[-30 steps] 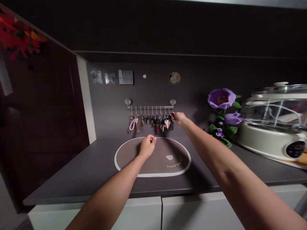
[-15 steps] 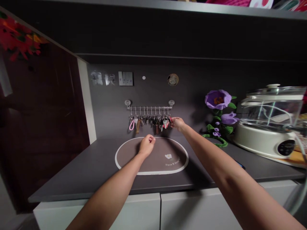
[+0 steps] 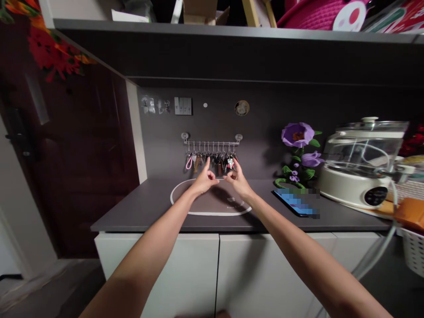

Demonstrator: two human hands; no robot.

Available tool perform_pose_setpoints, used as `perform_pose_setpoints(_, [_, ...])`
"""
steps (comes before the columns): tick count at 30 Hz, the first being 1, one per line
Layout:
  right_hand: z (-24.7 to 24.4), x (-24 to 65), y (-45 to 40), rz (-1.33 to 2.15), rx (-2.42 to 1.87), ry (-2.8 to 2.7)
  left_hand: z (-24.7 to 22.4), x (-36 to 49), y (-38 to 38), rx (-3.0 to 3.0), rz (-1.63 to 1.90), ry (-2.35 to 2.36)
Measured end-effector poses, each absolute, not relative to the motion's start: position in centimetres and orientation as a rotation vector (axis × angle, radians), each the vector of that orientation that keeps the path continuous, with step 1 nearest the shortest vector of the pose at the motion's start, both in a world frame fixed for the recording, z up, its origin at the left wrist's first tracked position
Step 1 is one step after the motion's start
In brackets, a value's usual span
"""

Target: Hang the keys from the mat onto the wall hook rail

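Note:
A rail (image 3: 212, 143) on the dark wall carries a row of hooks with several keys and key rings, among them a pink loop (image 3: 189, 163) at the left end. My left hand (image 3: 204, 180) is in front of the keys, index finger pointing up, fingers apart, holding nothing. Close to its right, my right hand (image 3: 237, 178) has its index finger raised too and its other fingers spread, with nothing in it. Below both hands lies a brown oval mat (image 3: 188, 198) with a white rim. The two hands do not touch.
On the right of the dark counter (image 3: 132, 212) are a phone (image 3: 294, 202), purple fabric flowers (image 3: 297, 134) and a white appliance with a clear top (image 3: 354, 185). A shelf (image 3: 198, 27) with boxes hangs overhead. A dark red door (image 3: 96, 145) stands at the left.
My right hand has come away from the right end of the keys and opened near my left hand. My left hand has risen and opened. The view has shifted, showing more shelf and the whole phone.

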State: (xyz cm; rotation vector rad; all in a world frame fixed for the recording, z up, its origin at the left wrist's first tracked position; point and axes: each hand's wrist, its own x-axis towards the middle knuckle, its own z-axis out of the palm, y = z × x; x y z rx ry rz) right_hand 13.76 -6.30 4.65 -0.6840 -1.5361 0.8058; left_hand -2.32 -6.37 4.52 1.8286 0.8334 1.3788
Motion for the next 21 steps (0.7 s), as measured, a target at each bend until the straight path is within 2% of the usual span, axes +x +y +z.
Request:
perform_pose_setpoints(4, [4.3,13.7,-9.5,0.889,-0.587,-1.645,4.7,-4.6,-9.9,2.004,1.378,0.825])
perform_pose_setpoints(11, [2.2,14.0,-12.9,0.864,-0.607,-1.779,1.3,-7.2,-13.9,2.079,1.279,0.894])
perform_pose_setpoints(16, [1.9,14.1,-13.0,0.848,-0.617,-1.778,1.0,-7.8,-13.9,2.013,1.27,0.927])
perform_pose_setpoints(21, [3.5,15.3,-10.0,0.797,-0.734,-1.785,2.0,-9.1,-10.6,1.87,1.385,1.082])
